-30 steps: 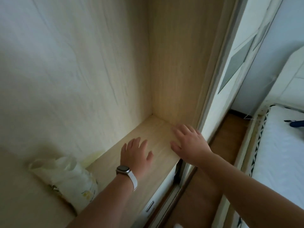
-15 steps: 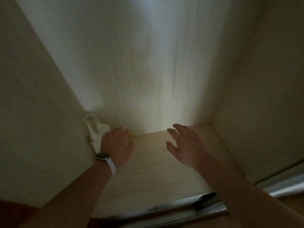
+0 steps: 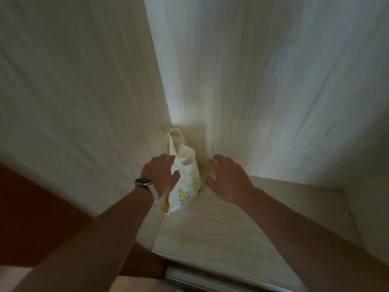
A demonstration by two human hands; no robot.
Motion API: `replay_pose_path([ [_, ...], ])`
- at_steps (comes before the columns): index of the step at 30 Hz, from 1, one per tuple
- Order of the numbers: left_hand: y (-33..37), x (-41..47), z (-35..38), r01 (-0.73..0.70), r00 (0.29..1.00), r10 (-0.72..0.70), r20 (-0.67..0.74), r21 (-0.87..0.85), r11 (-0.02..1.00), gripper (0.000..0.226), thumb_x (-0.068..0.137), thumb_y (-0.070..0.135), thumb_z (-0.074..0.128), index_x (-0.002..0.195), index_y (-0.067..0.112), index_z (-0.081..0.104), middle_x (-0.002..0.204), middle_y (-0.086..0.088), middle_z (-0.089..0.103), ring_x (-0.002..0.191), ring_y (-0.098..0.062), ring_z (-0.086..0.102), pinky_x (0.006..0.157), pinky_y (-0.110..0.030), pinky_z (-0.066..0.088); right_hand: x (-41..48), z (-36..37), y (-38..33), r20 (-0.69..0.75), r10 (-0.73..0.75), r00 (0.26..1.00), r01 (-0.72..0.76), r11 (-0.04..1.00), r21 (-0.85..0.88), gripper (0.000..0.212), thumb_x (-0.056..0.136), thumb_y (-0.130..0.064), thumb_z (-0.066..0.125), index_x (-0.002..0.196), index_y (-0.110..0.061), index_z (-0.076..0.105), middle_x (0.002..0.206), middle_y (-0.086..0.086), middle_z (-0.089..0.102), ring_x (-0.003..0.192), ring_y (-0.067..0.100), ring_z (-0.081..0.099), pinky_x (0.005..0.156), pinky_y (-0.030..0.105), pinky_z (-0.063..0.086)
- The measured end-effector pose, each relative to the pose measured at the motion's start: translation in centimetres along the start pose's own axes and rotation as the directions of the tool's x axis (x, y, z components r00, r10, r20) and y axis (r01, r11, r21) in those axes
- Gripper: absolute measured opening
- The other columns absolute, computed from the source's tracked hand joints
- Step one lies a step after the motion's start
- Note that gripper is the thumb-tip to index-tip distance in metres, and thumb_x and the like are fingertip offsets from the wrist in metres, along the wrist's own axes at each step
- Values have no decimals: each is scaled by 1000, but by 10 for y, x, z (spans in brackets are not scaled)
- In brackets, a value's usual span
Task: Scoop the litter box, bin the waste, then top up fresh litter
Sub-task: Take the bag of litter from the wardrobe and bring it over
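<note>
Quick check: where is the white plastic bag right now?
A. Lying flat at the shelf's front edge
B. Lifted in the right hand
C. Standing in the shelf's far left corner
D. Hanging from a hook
C: the white plastic bag stands upright on the shelf, tucked into its far left corner, with the left hand and right hand open either side.

Tally: 1 bag [image 3: 185, 186], 2 hands, 1 watch [image 3: 144, 183].
My L hand [image 3: 161, 175] + R hand [image 3: 228, 180] = 2; 1 shelf [image 3: 252, 228] w/ that 1 bag on it.
</note>
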State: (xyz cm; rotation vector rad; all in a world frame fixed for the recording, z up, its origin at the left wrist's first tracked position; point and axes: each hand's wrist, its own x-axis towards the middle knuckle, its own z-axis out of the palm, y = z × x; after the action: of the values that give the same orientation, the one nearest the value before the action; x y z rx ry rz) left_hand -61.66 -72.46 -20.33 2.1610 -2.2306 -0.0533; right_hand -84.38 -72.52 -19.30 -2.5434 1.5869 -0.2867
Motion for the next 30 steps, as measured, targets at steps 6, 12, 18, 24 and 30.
replay_pose_path([
  [6,-8,48,33,-54,997,53,59,17,998,53,95,47,42,144,26,37,149,-2,38,130,-26,40,98,-41,42,50,48,-11,157,166,974,-200,951,238,49,94,-44,48,136,-17,48,129,7,51,117,27,50,95,39,44],
  [12,-26,62,61,-85,994,82,73,41,996,35,96,37,47,128,26,58,144,-3,44,128,-27,43,93,-41,43,97,85,-19,372,424,826,-564,606,561,35,93,-49,45,88,-18,60,92,4,63,89,22,59,77,32,42],
  [18,-19,44,76,-129,975,120,-189,-34,991,7,75,20,77,81,17,75,96,-6,68,86,-30,64,59,-36,50,114,77,-40,595,413,690,-680,88,728,24,91,-36,58,82,-13,62,73,3,59,61,15,55,55,25,49],
  [24,-9,18,91,-124,959,62,-278,-212,970,15,82,20,69,95,14,70,97,-8,65,83,-29,62,60,-37,53,101,86,-43,524,456,719,-605,40,795,16,87,-10,49,83,-2,62,70,10,59,53,14,55,48,21,46],
  [30,5,12,84,-60,971,-55,-232,-459,886,41,93,41,38,106,15,67,105,-5,64,95,-26,60,79,-37,52,45,86,-32,471,470,746,-583,121,803,25,94,-17,49,90,2,63,67,6,62,58,15,56,54,29,45],
])
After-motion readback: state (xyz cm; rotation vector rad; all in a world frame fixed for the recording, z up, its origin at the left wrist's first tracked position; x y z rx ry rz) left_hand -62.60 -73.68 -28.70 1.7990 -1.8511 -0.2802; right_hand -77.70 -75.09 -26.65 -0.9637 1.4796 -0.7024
